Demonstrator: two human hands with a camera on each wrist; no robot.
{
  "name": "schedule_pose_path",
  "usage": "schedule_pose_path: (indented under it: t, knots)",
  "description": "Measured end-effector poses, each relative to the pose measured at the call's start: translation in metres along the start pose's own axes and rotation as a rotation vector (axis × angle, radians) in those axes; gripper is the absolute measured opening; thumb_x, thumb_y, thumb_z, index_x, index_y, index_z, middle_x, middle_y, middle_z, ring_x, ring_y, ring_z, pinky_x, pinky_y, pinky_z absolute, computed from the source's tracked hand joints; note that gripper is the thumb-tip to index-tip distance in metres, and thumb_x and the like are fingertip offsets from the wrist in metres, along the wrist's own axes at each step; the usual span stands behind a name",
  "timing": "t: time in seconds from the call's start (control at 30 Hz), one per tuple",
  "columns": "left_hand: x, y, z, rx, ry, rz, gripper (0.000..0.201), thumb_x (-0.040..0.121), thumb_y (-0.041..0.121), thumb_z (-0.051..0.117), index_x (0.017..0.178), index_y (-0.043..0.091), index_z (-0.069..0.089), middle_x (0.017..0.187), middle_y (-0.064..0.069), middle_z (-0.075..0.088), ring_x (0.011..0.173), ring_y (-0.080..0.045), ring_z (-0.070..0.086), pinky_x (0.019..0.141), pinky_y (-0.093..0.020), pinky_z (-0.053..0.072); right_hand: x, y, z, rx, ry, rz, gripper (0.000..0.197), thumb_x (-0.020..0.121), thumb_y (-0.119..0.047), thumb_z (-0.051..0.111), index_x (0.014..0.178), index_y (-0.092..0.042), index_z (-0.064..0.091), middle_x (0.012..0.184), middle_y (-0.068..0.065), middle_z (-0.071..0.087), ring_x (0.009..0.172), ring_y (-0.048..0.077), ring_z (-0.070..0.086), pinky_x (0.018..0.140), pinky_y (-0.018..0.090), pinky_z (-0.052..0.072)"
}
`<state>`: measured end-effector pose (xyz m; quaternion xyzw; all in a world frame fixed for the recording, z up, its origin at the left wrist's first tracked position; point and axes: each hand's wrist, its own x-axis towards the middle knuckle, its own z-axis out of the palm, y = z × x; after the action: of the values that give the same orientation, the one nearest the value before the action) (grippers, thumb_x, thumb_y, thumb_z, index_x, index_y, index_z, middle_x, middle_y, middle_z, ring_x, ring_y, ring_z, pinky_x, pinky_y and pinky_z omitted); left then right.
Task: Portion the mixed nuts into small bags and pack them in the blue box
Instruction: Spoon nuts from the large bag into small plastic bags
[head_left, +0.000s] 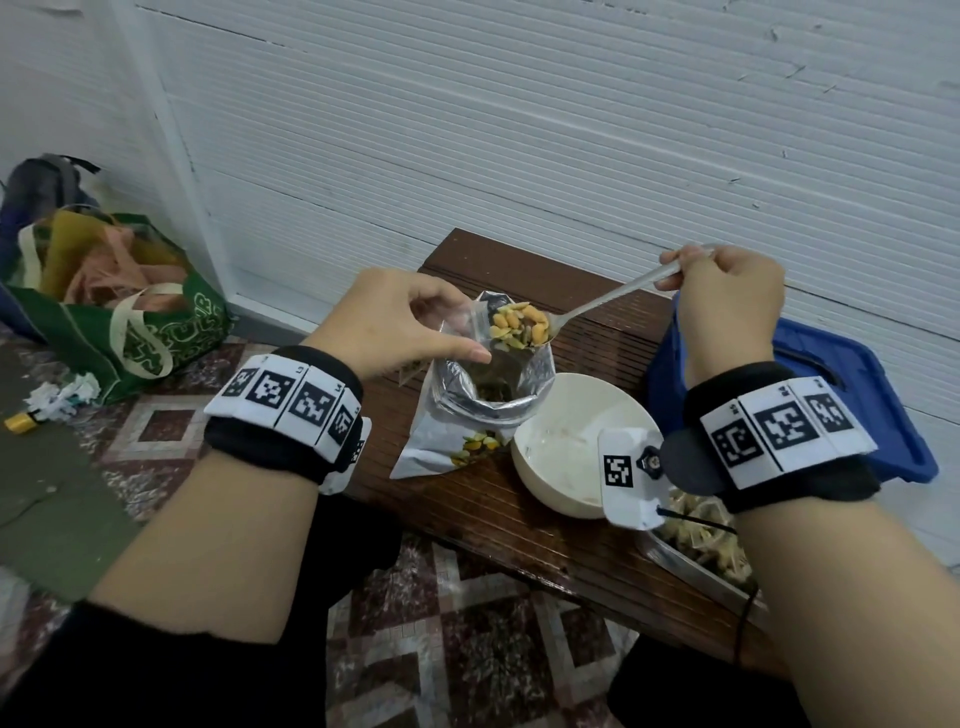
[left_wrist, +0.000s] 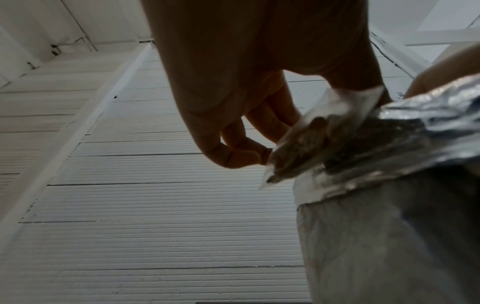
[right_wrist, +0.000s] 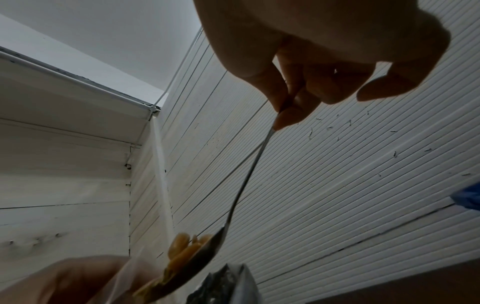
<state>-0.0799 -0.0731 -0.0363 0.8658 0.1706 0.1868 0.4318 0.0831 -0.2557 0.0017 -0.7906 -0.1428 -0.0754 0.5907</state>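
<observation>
The left hand (head_left: 400, 317) is pinching a small clear bag (head_left: 462, 317) open directly above the foil nut pouch (head_left: 467, 410), likely so spills drop back in. The right hand (head_left: 727, 306) is gripping a spoon (head_left: 597, 304) heaped with mixed nuts (head_left: 519, 325) over that pouch; the blue box (head_left: 852, 395) is waiting right of it.

White bowl (head_left: 571, 441) and blue box (head_left: 831, 395) crowd the foil bag (head_left: 467, 410).

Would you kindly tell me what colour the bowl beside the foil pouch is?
The bowl is cream white, seen best in the head view.
</observation>
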Motion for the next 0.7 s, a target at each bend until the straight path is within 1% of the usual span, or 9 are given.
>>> schedule_pose_path:
  t: [0.1,0.2,0.3,0.37,0.47,0.53,0.6,0.63,0.7]
  knots:
    - [0.002,0.003,0.004,0.032,-0.018,0.000,0.043,0.047,0.050,0.084,0.084,0.038,0.069,0.082,0.016,0.069,0.077,0.007,0.059,0.065,-0.002,0.042,-0.004,-0.001,0.007,-0.016,-0.049,-0.002,0.042,0.097,-0.016,0.047,0.057,-0.020,0.060,0.072,-0.012,0.063,0.067,0.000,0.054,0.064,0.017,0.042]
    - [0.005,0.002,0.007,0.048,-0.029,-0.011,0.050,0.051,0.045,0.088,0.096,0.031,0.073,0.087,0.015,0.071,0.082,0.005,0.062,0.067,-0.002,0.044,-0.007,0.000,0.013,-0.017,-0.084,0.005,0.043,0.097,-0.016,0.047,0.056,-0.019,0.060,0.073,-0.013,0.064,0.069,0.000,0.056,0.065,0.018,0.043]
    - [0.005,0.004,0.010,0.073,-0.032,-0.001,0.051,0.053,0.045,0.089,0.100,0.031,0.073,0.091,0.014,0.071,0.084,0.007,0.062,0.067,-0.002,0.045,-0.008,0.001,0.016,-0.002,-0.095,0.017,0.040,0.097,-0.017,0.047,0.061,-0.020,0.062,0.069,-0.014,0.063,0.070,0.001,0.057,0.066,0.020,0.043]
    - [0.006,0.006,0.012,0.105,-0.029,0.009,0.054,0.054,0.047,0.088,0.103,0.031,0.073,0.096,0.013,0.071,0.086,0.004,0.061,0.073,-0.008,0.049,-0.009,0.001,0.017,0.013,-0.094,0.026,0.038,0.097,-0.017,0.048,0.063,-0.019,0.064,0.066,-0.015,0.063,0.070,-0.001,0.057,0.068,0.019,0.043]
    - [0.007,0.009,0.017,0.153,-0.016,0.026,0.057,0.051,0.057,0.084,0.102,0.035,0.072,0.097,0.012,0.067,0.093,-0.006,0.060,0.090,-0.032,0.051,-0.010,0.000,0.018,0.032,-0.098,0.027,0.034,0.097,-0.017,0.048,0.069,-0.015,0.067,0.064,-0.015,0.063,0.068,-0.003,0.057,0.070,0.017,0.043]
    - [0.008,0.012,0.021,0.191,-0.002,0.045,0.057,0.050,0.062,0.080,0.100,0.036,0.070,0.090,0.020,0.061,0.096,-0.011,0.057,0.095,-0.042,0.047,-0.011,-0.002,0.018,0.043,-0.106,0.005,0.031,0.097,-0.017,0.049,0.075,-0.013,0.070,0.064,-0.016,0.063,0.064,-0.008,0.056,0.066,0.012,0.041]
    - [0.008,0.014,0.024,0.210,0.013,0.076,0.054,0.050,0.067,0.074,0.097,0.040,0.068,0.085,0.026,0.055,0.093,-0.009,0.054,0.097,-0.046,0.044,-0.014,-0.005,0.018,0.066,-0.125,-0.033,0.029,0.098,-0.017,0.049,0.078,-0.014,0.070,0.066,-0.016,0.064,0.064,-0.009,0.056,0.063,0.007,0.039]
    - [0.008,0.013,0.025,0.208,0.023,0.088,0.051,0.050,0.071,0.072,0.093,0.044,0.065,0.084,0.026,0.056,0.091,-0.008,0.054,0.096,-0.047,0.044,-0.016,-0.007,0.017,0.091,-0.141,-0.057,0.028,0.098,-0.017,0.050,0.078,-0.016,0.070,0.067,-0.014,0.065,0.070,-0.006,0.057,0.067,0.007,0.040]
    - [0.008,0.011,0.026,0.161,0.047,0.090,0.047,0.047,0.078,0.069,0.084,0.050,0.060,0.083,0.022,0.061,0.088,-0.006,0.057,0.093,-0.043,0.047,-0.020,-0.011,0.016,0.168,-0.187,-0.127,0.026,0.098,-0.017,0.050,0.080,-0.020,0.069,0.071,-0.009,0.067,0.082,0.005,0.062,0.083,0.016,0.045]
